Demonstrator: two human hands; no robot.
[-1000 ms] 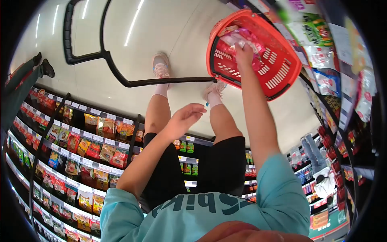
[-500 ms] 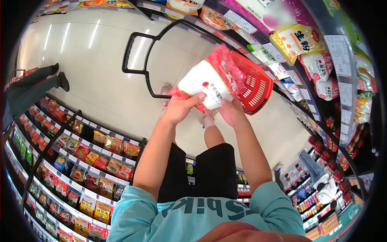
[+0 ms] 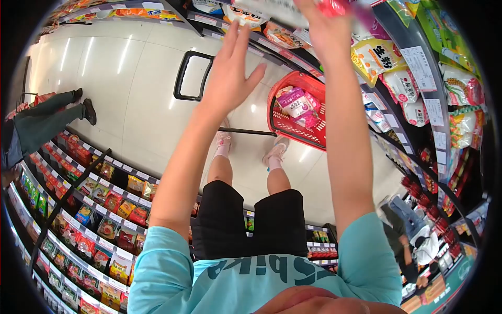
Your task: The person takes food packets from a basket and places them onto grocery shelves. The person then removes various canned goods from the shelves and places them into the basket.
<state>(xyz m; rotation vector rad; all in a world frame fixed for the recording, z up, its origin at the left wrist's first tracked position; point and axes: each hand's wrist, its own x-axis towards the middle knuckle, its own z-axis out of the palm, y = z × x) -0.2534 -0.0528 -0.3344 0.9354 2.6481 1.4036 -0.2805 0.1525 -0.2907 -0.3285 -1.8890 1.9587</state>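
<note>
Pale shop floor [image 3: 149,78] beside stocked shelves [image 3: 395,29]: one red basket [image 3: 314,85].
Basket contains at least one purple-and-white packet [image 3: 297,103]; overlap prevents a full count. Left hand [image 3: 227,78] spread wide. Right hand [image 3: 329,36] is just beside one blurred white packet [image 3: 277,7], upper edge; grip cannot be told.

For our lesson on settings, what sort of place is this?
Most likely a supermarket: rows of food packets on shelves, printed price labels and a red shopping basket.
</note>
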